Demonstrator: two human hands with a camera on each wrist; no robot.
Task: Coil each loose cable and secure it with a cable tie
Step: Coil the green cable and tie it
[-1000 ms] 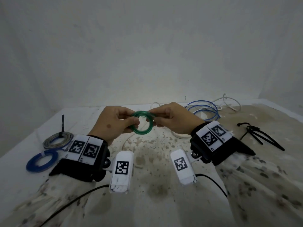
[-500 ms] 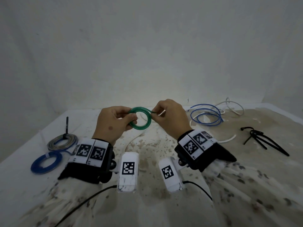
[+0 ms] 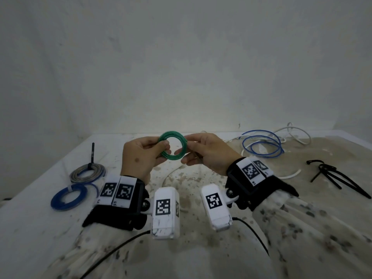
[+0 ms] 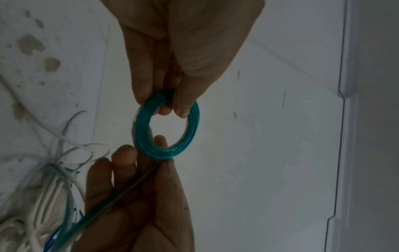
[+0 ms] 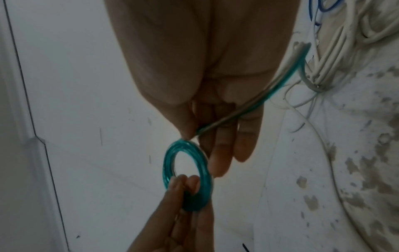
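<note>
Hands meet in the air above the stained white table (image 3: 201, 248), each on one side of a small coil of translucent green cable (image 3: 173, 145). The left hand (image 3: 141, 158) pinches the coil's left side between thumb and fingertips, its fingers (image 4: 142, 73) curled round the bundled turns. The right hand (image 3: 209, 152) pinches the cable where its loose tail (image 5: 248, 109) leaves the coil, between thumb and forefinger, with the other fingers (image 5: 246, 141) loosely extended; the tail runs back across that palm towards the table. The coil stands upright between the two hands, its opening facing the head camera.

To the right on the table lie a loose coil of blue cable (image 3: 261, 146) and tangled white cable (image 3: 291, 133), and further right a bunch of black cable ties (image 3: 332, 174). To the left lie a flat grey cable coil with an upright black tie (image 3: 87, 172) and, nearer, a flat blue cable coil (image 3: 68, 198).
</note>
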